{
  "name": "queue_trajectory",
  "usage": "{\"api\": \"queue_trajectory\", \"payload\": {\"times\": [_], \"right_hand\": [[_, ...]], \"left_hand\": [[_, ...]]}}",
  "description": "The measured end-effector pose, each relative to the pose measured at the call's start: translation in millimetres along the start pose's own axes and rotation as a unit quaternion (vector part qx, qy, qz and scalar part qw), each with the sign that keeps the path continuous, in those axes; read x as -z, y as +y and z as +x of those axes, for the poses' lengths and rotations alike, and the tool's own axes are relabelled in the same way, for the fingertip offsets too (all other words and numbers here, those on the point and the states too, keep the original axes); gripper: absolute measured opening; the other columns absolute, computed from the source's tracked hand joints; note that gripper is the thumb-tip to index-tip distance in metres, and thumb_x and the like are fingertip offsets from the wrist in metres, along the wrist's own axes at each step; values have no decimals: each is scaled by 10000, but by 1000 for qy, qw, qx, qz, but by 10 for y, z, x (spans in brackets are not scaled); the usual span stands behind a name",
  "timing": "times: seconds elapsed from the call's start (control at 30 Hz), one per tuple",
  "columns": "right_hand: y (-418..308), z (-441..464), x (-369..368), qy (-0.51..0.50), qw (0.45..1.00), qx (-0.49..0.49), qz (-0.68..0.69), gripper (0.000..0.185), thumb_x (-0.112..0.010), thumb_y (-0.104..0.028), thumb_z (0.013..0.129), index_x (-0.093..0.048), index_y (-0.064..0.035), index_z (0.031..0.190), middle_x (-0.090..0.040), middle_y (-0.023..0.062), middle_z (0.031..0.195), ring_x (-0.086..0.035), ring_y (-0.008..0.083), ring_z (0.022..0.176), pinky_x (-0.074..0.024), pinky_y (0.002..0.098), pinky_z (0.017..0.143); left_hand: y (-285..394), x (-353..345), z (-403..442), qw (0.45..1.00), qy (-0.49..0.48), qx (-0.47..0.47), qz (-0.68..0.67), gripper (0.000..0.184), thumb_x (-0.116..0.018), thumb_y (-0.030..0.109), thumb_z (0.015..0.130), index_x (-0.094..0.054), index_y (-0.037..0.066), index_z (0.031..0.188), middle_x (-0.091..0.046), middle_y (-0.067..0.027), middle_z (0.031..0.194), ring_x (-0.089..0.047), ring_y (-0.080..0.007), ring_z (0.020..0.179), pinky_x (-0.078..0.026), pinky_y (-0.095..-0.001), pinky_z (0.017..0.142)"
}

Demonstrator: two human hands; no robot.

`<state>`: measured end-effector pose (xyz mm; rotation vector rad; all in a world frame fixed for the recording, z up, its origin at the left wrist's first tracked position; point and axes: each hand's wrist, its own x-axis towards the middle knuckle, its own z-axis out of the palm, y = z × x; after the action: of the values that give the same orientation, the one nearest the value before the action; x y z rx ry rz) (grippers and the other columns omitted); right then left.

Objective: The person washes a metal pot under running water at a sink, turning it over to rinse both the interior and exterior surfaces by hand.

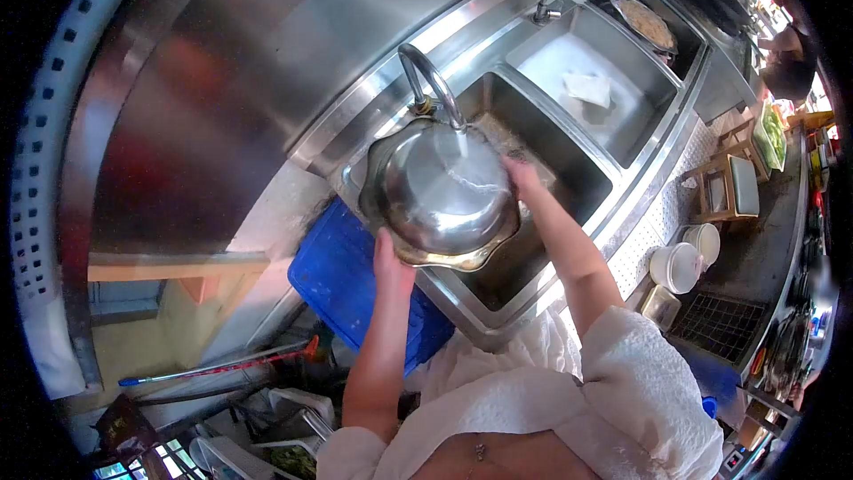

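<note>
An upturned metal bowl (435,191) with a wavy, scalloped rim is held over the near sink basin (502,289), its rounded bottom facing up. Water runs from the curved faucet (431,80) onto that bottom. My left hand (393,258) grips the rim at the lower left, and my right hand (522,176) grips it on the right side. Both hands are closed on the rim; the fingers beneath it are hidden.
Beside the sink lies a blue plastic lid or board (342,271). A white cloth (586,89) rests in the middle basin, and a pan of food (647,22) sits in the far one. White tubs (677,267) and a wooden stool (727,188) stand at right.
</note>
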<state>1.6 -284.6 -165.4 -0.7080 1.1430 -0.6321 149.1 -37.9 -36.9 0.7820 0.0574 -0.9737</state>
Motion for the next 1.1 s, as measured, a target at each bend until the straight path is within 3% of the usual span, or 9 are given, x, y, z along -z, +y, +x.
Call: {"api": "queue_trajectory", "payload": {"times": [0.07, 0.13, 0.2, 0.37, 0.6, 0.8, 0.87, 1.0, 1.1], "right_hand": [[-221, -35, 130, 43, 998, 40, -25, 259, -621, -232, 722, -579, 11, 802, -585, 79, 780, -529, 159, 663, -426, 286, 617], [-393, -56, 291, 3, 998, 62, 25, 253, -571, -229, 769, -582, 16, 827, -587, 62, 779, -524, 137, 684, -414, 264, 635], [-493, 17, 500, 33, 993, 103, -45, 242, -558, -259, 780, -583, -19, 809, -577, 29, 730, -512, 112, 644, -404, 237, 604], [-941, -388, 725, 73, 972, 204, -91, 292, -549, -272, 790, -581, 16, 827, -553, 6, 716, -456, 77, 617, -367, 194, 571], [-1109, -1369, 380, 84, 945, 263, -178, 365, -500, -281, 817, -526, 35, 997, -575, 50, 832, -498, 100, 757, -400, 233, 677], [-789, -1613, -443, -72, 958, 210, -181, 385, -498, -142, 773, -434, 5, 1123, -506, 102, 1033, -494, 135, 853, -395, 254, 763], [-638, -1438, -640, -50, 941, 275, -192, 403, -475, -87, 746, -420, -2, 1137, -519, 103, 1011, -498, 137, 839, -406, 253, 739], [-662, -1095, -837, -35, 954, 243, -174, 434, -471, -47, 712, -399, 50, 1129, -531, 158, 1009, -504, 197, 882, -383, 269, 785], [-663, -936, -943, -41, 971, 234, 22, 452, -467, -42, 714, -369, 51, 1145, -536, 133, 954, -509, 174, 821, -399, 253, 726]], "left_hand": [[-84, 33, 127, 994, -29, 39, 97, 345, -408, 269, 856, -412, 37, 1112, -467, -78, 1105, -452, -230, 1014, -361, -384, 862], [-182, 28, 250, 990, 1, 60, 125, 333, -416, 259, 856, -407, 41, 1107, -480, -70, 1080, -478, -219, 976, -390, -400, 819], [-281, 0, 329, 966, 61, 143, 207, 307, -400, 271, 864, -416, 71, 1097, -506, -60, 1019, -519, -192, 888, -425, -374, 763], [-613, -6, 506, 948, 35, 221, 225, 303, -406, 354, 851, -449, 112, 1028, -534, -12, 950, -528, -151, 810, -401, -305, 632], [-962, -41, 738, 914, 56, 315, 247, 435, -435, 464, 804, -428, 106, 1051, -527, -11, 899, -494, -145, 728, -395, -314, 682], [-1010, -26, 785, 942, 57, 271, 189, 525, -428, 463, 807, -385, 45, 1121, -442, -66, 1088, -457, -171, 930, -355, -310, 836], [-931, 4, 749, 972, -32, 198, 125, 526, -429, 413, 825, -336, 39, 1183, -390, -65, 1173, -398, -175, 1052, -323, -295, 880], [-718, -76, 658, 975, 15, 80, 205, 509, -429, 358, 840, -317, 24, 1208, -398, -65, 1180, -380, -168, 1080, -305, -284, 897], [-643, -89, 585, 959, 72, 6, 273, 436, -445, 333, 839, -394, 56, 1171, -431, -38, 1169, -399, -143, 1054, -294, -275, 884]]}}
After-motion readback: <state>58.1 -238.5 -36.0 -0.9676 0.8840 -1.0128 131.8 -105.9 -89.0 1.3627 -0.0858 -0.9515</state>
